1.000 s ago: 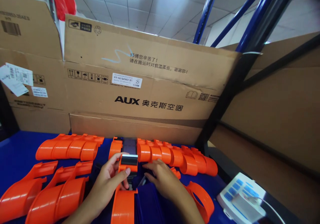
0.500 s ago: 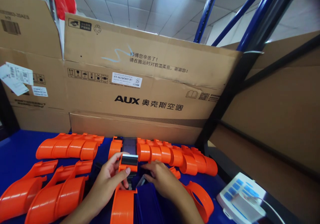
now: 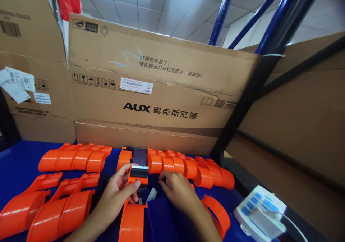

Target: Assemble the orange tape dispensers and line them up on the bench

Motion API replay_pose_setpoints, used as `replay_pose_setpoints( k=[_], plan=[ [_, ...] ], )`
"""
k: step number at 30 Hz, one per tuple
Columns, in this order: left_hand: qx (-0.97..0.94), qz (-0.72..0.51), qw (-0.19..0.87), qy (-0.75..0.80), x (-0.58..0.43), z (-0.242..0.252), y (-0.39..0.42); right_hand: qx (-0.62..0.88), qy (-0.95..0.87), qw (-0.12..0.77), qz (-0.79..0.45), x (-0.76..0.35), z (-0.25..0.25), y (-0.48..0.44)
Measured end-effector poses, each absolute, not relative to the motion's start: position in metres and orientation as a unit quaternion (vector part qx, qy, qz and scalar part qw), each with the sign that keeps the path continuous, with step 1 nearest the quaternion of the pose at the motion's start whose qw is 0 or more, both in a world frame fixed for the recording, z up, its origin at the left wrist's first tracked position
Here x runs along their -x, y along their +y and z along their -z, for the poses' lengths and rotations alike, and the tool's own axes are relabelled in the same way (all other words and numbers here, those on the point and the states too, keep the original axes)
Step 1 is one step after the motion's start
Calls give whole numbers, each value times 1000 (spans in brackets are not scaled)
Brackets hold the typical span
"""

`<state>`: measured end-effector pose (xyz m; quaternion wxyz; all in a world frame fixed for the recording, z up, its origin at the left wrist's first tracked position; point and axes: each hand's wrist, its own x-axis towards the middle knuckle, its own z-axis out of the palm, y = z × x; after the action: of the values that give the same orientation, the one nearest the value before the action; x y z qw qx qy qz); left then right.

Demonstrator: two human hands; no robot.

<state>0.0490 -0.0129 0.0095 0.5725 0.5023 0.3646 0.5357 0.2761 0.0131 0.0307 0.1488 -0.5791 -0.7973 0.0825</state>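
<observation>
In my left hand (image 3: 121, 186) is an orange tape dispenser (image 3: 133, 220), thumb across its front. Its upper end carries a black strip (image 3: 139, 172) topped by a pale serrated blade (image 3: 140, 167). My right hand (image 3: 176, 190) hangs just right of the dispenser, fingers loosely bent and apart, with nothing visible between them. Left of those fingertips a small grey flat piece (image 3: 152, 194) sticks up by a dark blue bin-like edge (image 3: 159, 217); they do not touch. The fingers of my left hand behind the dispenser are partly hidden.
Several orange dispensers stand in rows at back left (image 3: 72, 159), front left (image 3: 59, 209) and back right (image 3: 185, 166). A loose orange one (image 3: 217, 213) lies right of my forearm. A white device with blue keys (image 3: 258, 209) sits at the right. Cardboard (image 3: 161, 91) walls the back.
My right hand has drawn back to the right, away from the small grey piece, which now shows more fully. My left hand and the dispenser have hardly moved.
</observation>
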Motion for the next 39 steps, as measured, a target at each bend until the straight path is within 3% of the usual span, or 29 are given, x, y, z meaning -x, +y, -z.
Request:
replay_pose_setpoints(
  k=[8, 15, 22, 28, 34, 39],
  plan=[
    [-511, -533, 575, 353, -48, -7, -12, 624, -767, 145, -27, -274, -23, 14],
    [-514, -536, 569, 353, -49, -3, -12, 627, -746, 219, -38, -274, -22, 21],
    [-504, -540, 569, 362, -50, -8, -14, 479, -604, 539, -339, -261, -23, 15],
    [-495, -538, 572, 373, -53, -10, -18, 399, -558, 567, -455, -245, -31, 4],
    [-497, -536, 569, 377, -55, -7, -19, 399, -570, 580, -423, -239, -36, -8],
    [-492, -548, 562, 377, -55, -8, -20, 406, -651, 585, -264, -232, -25, -18]
  ],
)
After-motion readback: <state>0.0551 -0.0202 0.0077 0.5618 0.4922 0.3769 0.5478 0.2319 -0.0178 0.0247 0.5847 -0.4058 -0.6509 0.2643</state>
